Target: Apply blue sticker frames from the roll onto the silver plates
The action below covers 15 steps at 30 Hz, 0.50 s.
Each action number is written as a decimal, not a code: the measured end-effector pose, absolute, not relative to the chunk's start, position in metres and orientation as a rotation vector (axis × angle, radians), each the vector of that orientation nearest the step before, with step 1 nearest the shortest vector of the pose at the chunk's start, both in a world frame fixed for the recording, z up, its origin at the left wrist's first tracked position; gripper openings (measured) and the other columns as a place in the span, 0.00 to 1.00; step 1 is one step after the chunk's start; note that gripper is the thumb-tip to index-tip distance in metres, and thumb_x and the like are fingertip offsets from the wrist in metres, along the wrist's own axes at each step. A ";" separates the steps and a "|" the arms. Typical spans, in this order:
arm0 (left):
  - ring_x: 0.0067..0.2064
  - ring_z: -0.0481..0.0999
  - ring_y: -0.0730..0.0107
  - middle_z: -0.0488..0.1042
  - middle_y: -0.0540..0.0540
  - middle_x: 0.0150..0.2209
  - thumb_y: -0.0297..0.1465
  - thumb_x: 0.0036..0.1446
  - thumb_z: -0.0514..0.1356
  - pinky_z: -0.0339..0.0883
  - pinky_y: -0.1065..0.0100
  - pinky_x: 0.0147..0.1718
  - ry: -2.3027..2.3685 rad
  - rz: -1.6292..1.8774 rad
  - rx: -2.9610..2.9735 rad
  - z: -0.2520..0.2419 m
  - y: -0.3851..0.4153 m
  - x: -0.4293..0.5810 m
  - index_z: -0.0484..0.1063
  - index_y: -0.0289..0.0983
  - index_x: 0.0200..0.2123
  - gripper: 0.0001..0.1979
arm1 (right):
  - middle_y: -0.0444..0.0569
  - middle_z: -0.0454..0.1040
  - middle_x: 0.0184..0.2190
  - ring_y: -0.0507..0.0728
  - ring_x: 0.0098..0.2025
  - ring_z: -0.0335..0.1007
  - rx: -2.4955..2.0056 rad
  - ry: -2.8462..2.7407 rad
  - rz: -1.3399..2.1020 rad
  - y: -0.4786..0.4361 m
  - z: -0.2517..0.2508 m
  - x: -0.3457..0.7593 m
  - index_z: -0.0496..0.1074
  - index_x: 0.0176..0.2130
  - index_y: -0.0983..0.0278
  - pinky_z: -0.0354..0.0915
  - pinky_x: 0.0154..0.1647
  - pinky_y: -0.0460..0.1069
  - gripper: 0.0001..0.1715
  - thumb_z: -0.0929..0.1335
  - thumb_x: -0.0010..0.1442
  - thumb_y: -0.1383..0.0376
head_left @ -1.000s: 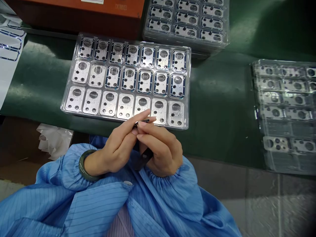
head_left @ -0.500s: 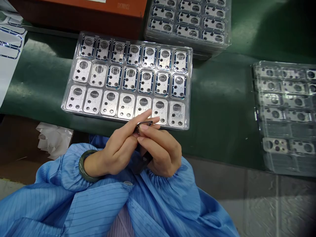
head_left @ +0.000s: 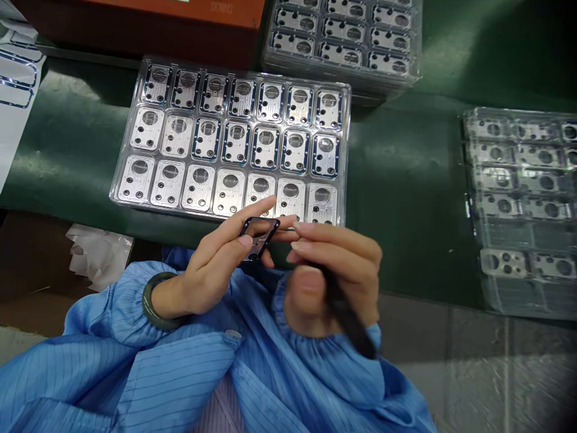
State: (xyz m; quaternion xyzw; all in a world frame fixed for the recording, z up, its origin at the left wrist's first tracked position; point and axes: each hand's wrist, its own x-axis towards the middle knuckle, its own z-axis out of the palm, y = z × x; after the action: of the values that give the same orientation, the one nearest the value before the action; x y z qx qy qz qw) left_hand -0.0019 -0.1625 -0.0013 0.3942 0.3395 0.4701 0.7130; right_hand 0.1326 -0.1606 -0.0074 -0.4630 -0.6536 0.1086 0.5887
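Observation:
My left hand (head_left: 220, 255) is closed on a small rectangular plate (head_left: 260, 236) with a dark rim, held tilted between thumb and fingers. The plate resembles the pieces in the tray. Just to its right, my right hand (head_left: 336, 276) has its fingers bent around a slim black tool (head_left: 345, 307), whose blunt end points down toward the sleeve. Its other end is hidden by the fingers, so its kind is unclear. Beyond both hands lies a clear plastic tray (head_left: 115, 180) with rows of silver plates, some edged with dark blue frames.
A stack of filled clear trays (head_left: 342, 75) stands at the back. Another clear tray (head_left: 473, 198), partly filled, lies at the right. An orange-brown box (head_left: 148, 30) is at the back left, beside a white sheet (head_left: 13, 126) with blue frame outlines. Crumpled white paper (head_left: 99, 255) lies below the table edge.
My right hand has moved away from the plate to the right, bringing the black tool into fuller view. The plate in my left hand has turned so its face shows.

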 end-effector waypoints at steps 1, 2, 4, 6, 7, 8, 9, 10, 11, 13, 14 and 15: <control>0.52 0.77 0.55 0.75 0.43 0.55 0.34 0.64 0.53 0.75 0.61 0.43 0.751 1.038 0.845 -0.001 -0.162 -0.001 0.65 0.42 0.60 0.21 | 0.49 0.75 0.37 0.57 0.37 0.74 -1.027 -1.431 0.276 -0.158 -0.002 0.132 0.72 0.39 0.61 0.74 0.34 0.54 0.10 0.62 0.64 0.62; 0.51 0.77 0.55 0.75 0.42 0.54 0.34 0.64 0.53 0.75 0.61 0.40 0.744 1.034 0.820 -0.001 -0.161 -0.001 0.65 0.42 0.60 0.21 | 0.50 0.75 0.35 0.57 0.35 0.74 -0.993 -1.334 0.303 -0.155 0.002 0.132 0.73 0.35 0.62 0.73 0.33 0.54 0.13 0.62 0.64 0.61; 0.51 0.77 0.54 0.75 0.40 0.54 0.34 0.63 0.53 0.75 0.62 0.38 0.726 1.028 0.780 0.000 -0.160 0.000 0.66 0.40 0.59 0.22 | 0.49 0.75 0.29 0.56 0.31 0.73 -0.959 -1.201 0.331 -0.150 0.008 0.133 0.74 0.30 0.63 0.72 0.28 0.53 0.19 0.61 0.65 0.58; 0.50 0.78 0.54 0.75 0.40 0.54 0.34 0.63 0.53 0.74 0.62 0.37 0.713 1.028 0.749 0.001 -0.160 0.001 0.66 0.40 0.59 0.21 | 0.48 0.74 0.25 0.54 0.25 0.72 -0.930 -1.117 0.360 -0.147 0.010 0.135 0.75 0.29 0.64 0.68 0.19 0.49 0.23 0.61 0.67 0.54; 0.48 0.79 0.56 0.75 0.40 0.53 0.34 0.63 0.53 0.74 0.62 0.37 0.709 1.029 0.739 0.001 -0.160 0.001 0.67 0.40 0.58 0.21 | 0.47 0.74 0.24 0.52 0.22 0.71 -0.900 -1.096 0.373 -0.147 0.009 0.136 0.75 0.31 0.65 0.66 0.16 0.47 0.24 0.62 0.67 0.53; 0.46 0.80 0.58 0.76 0.41 0.53 0.34 0.64 0.53 0.74 0.62 0.38 0.710 1.029 0.732 0.001 -0.160 0.002 0.67 0.41 0.58 0.20 | 0.47 0.75 0.25 0.52 0.21 0.71 -0.867 -1.097 0.407 -0.147 0.008 0.137 0.75 0.33 0.66 0.67 0.14 0.46 0.21 0.63 0.66 0.53; 0.43 0.80 0.60 0.76 0.42 0.52 0.35 0.64 0.53 0.74 0.62 0.38 0.718 1.028 0.729 0.001 -0.160 0.002 0.68 0.42 0.58 0.20 | 0.48 0.77 0.27 0.52 0.22 0.72 -0.846 -1.109 0.451 -0.148 0.007 0.137 0.75 0.36 0.66 0.69 0.15 0.47 0.17 0.66 0.65 0.56; 0.41 0.80 0.62 0.77 0.43 0.51 0.35 0.63 0.54 0.74 0.62 0.39 0.734 1.029 0.730 0.002 -0.160 0.002 0.68 0.42 0.57 0.20 | 0.48 0.78 0.30 0.53 0.24 0.75 -0.831 -1.135 0.485 -0.150 0.006 0.138 0.75 0.38 0.66 0.73 0.19 0.48 0.11 0.68 0.63 0.60; 0.39 0.80 0.63 0.77 0.43 0.50 0.36 0.63 0.54 0.75 0.62 0.39 0.754 1.026 0.735 0.002 -0.160 0.001 0.69 0.43 0.57 0.19 | 0.49 0.79 0.33 0.54 0.27 0.77 -0.817 -1.175 0.497 -0.151 0.004 0.138 0.75 0.40 0.65 0.76 0.23 0.49 0.08 0.70 0.61 0.64; 0.39 0.80 0.63 0.79 0.44 0.47 0.37 0.63 0.54 0.75 0.62 0.39 0.795 1.012 0.751 0.002 -0.160 0.001 0.70 0.43 0.56 0.19 | 0.49 0.80 0.38 0.56 0.34 0.79 -0.812 -1.291 0.492 -0.153 0.001 0.139 0.74 0.44 0.62 0.79 0.31 0.52 0.12 0.71 0.58 0.69; 0.39 0.79 0.64 0.79 0.45 0.46 0.37 0.63 0.54 0.75 0.63 0.39 0.806 1.006 0.762 0.002 -0.160 0.000 0.70 0.43 0.56 0.19 | 0.48 0.80 0.40 0.56 0.36 0.79 -0.802 -1.349 0.476 -0.153 0.000 0.140 0.74 0.44 0.62 0.79 0.33 0.52 0.13 0.71 0.58 0.70; 0.39 0.79 0.64 0.79 0.45 0.46 0.37 0.63 0.54 0.75 0.63 0.39 0.806 1.000 0.772 0.002 -0.160 0.000 0.70 0.43 0.56 0.19 | 0.48 0.80 0.40 0.56 0.38 0.79 -0.789 -1.402 0.459 -0.153 -0.001 0.140 0.73 0.45 0.61 0.79 0.35 0.51 0.13 0.70 0.58 0.70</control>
State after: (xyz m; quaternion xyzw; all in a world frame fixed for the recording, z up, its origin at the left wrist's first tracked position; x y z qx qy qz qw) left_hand 0.0001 -0.1604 0.0015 0.3508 0.3663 0.4547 0.7322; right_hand 0.1398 -0.1533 -0.0012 -0.3501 -0.6219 0.2037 0.6702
